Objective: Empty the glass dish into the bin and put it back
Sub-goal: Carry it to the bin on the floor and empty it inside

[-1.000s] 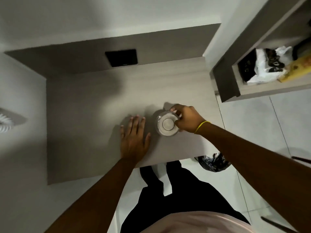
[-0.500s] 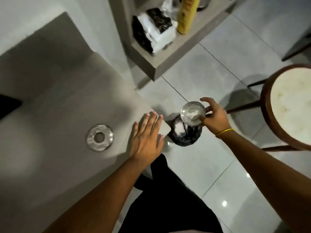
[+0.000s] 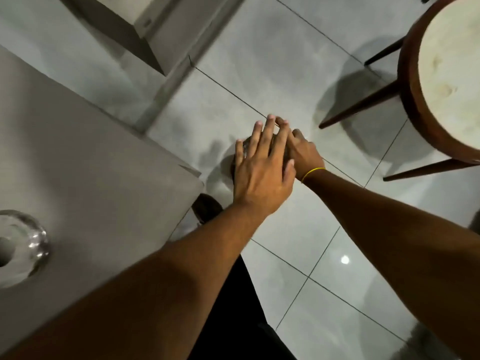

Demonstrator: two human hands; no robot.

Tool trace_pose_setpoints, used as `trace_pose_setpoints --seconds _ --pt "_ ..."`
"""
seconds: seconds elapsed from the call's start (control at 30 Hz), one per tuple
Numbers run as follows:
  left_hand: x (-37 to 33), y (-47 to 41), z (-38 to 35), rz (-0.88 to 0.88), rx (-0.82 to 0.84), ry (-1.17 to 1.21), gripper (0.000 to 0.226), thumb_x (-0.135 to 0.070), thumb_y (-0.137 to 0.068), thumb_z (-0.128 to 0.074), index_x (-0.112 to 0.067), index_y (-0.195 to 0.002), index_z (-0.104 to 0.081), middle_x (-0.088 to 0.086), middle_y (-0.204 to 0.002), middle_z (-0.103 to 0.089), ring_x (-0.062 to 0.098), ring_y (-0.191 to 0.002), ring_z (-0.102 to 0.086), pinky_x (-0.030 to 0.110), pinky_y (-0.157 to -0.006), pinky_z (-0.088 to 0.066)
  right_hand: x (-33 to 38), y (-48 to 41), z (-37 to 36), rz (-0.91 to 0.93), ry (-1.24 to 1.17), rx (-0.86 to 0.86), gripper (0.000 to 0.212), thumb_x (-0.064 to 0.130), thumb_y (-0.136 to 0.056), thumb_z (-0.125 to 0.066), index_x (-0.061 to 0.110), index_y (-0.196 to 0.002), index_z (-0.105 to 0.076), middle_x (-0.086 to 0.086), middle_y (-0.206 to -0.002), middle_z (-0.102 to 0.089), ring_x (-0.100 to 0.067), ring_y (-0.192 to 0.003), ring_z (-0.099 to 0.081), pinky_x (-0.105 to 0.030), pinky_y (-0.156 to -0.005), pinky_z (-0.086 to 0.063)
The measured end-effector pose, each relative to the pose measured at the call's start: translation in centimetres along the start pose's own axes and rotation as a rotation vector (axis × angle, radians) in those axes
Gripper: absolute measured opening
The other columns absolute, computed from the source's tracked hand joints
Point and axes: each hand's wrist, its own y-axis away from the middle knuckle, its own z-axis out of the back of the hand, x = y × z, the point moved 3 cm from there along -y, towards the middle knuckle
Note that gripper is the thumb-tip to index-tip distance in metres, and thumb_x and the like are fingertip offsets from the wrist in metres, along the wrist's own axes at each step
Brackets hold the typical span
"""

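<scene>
My left hand lies flat with its fingers spread, out past the table corner and over the floor, covering the bin and the glass dish. Only a dark sliver of the bin and a glint of glass from the dish show at the hand's left edge. My right hand, with a yellow band on its wrist, reaches in under the left one, its fingers hidden there at the dish. The dish's ring-shaped glass lid rests on the grey table at the far left.
A round wooden stool with a pale top stands at the upper right, its legs splayed over the tiled floor. The corner of a grey shelf unit is at the top left. My dark trousers and one foot are below the table corner.
My left hand has left the table edge and moved right, over the dish and bin. The view has swung further down and right, so the dish and bin are now hidden.
</scene>
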Motion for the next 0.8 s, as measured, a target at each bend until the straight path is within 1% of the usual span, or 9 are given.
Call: trace_pose_setpoints --seconds 0.03,0.1,0.23,0.43,0.57,0.63,0.7,0.73,0.8 --pt "1.1 0.9 -2.1 0.032 0.027 -0.003 0.080 -0.043 -0.105 -0.051 -0.026 -0.173 -0.012 0.005 -0.184 -0.006 0.025 -0.170 -0.006 0.062 -0.133 -0.016 -0.7 -0.3 -1.2 0.002 -0.006 -0.024 0.075 0.043 -0.100 -0.047 0.049 -0.164 -0.008 -0.018 -0.123 -0.061 -0.053 -0.085 -0.070 -0.053 -0.071 -0.058" --pt "4.3 2.6 -5.8 0.107 0.064 -0.017 0.081 -0.042 -0.104 -0.051 -0.025 -0.173 -0.012 0.005 -0.184 -0.005 0.026 -0.170 -0.006 0.064 -0.133 -0.016 -1.9 -1.0 -3.8 0.050 0.014 -0.083 0.094 0.024 -0.098 -0.065 0.054 -0.160 -0.002 -0.018 -0.113 -0.059 -0.052 -0.071 -0.068 -0.051 -0.066 -0.058" --pt "10.0 4.5 -10.6 0.186 0.107 -0.072 0.081 -0.040 -0.104 -0.053 -0.023 -0.173 -0.014 0.007 -0.184 -0.005 0.028 -0.169 -0.008 0.067 -0.131 -0.019 -2.8 -2.3 -8.1 0.167 0.106 -0.073 0.109 0.008 -0.092 -0.070 0.049 -0.162 0.003 -0.020 -0.112 -0.058 -0.048 -0.069 -0.066 -0.048 -0.061 -0.056" --pt "12.1 3.4 -13.8 0.194 0.056 -0.052 0.081 -0.036 -0.103 -0.055 -0.021 -0.173 -0.016 0.009 -0.184 -0.006 0.029 -0.169 -0.008 0.067 -0.130 -0.014 -3.0 -3.8 -10.9 0.269 0.240 -0.070 0.096 0.006 -0.087 -0.067 0.033 -0.168 -0.021 -0.023 -0.116 -0.059 -0.040 -0.064 -0.060 -0.042 -0.056 -0.051" --pt "11.9 3.4 -15.5 0.180 0.013 -0.075 0.082 -0.039 -0.101 -0.052 -0.022 -0.173 -0.017 0.009 -0.183 -0.011 0.030 -0.168 -0.014 0.066 -0.129 -0.019 -2.8 -4.7 -12.1 0.274 0.280 -0.003 0.073 0.008 -0.091 -0.063 0.018 -0.157 -0.035 -0.025 -0.132 -0.056 -0.049 -0.086 -0.070 -0.051 -0.072 -0.061" --pt "12.4 4.0 -16.2 0.179 -0.003 -0.079 0.083 -0.040 -0.099 -0.053 -0.022 -0.172 -0.018 0.009 -0.182 -0.015 0.030 -0.168 -0.018 0.066 -0.128 -0.022 -2.6 -4.7 -12.6 0.298 0.308 0.005 0.081 0.007 -0.089 -0.065 0.020 -0.162 -0.031 -0.026 -0.127 -0.056 -0.048 -0.080 -0.069 -0.049 -0.065 -0.060" --pt "12.9 4.6 -16.7 0.195 -0.015 -0.088 0.084 -0.040 -0.097 -0.055 -0.023 -0.172 -0.020 0.010 -0.182 -0.018 0.031 -0.167 -0.020 0.067 -0.127 -0.024 -2.8 -4.7 -13.0 0.328 0.349 -0.012 0.096 0.002 -0.087 -0.067 0.029 -0.166 -0.020 -0.025 -0.119 -0.056 -0.044 -0.070 -0.066 -0.044 -0.058 -0.054" --pt "13.2 4.8 -16.9 0.202 -0.017 -0.090 0.085 -0.040 -0.097 -0.056 -0.023 -0.172 -0.021 0.010 -0.182 -0.018 0.031 -0.167 -0.020 0.067 -0.127 -0.025 -2.8 -4.8 -13.0 0.339 0.363 -0.015 0.097 0.001 -0.087 -0.067 0.031 -0.166 -0.019 -0.025 -0.118 -0.056 -0.043 -0.069 -0.066 -0.044 -0.057 -0.053" --pt "13.5 5.2 -17.2 0.209 -0.011 -0.088 0.085 -0.041 -0.097 -0.055 -0.023 -0.172 -0.020 0.010 -0.182 -0.017 0.031 -0.167 -0.019 0.067 -0.128 -0.025 -2.9 -4.9 -12.9 0.355 0.361 -0.002 0.085 0.000 -0.086 -0.067 0.022 -0.161 -0.033 -0.027 -0.118 -0.057 -0.046 -0.074 -0.068 -0.046 -0.061 -0.056"
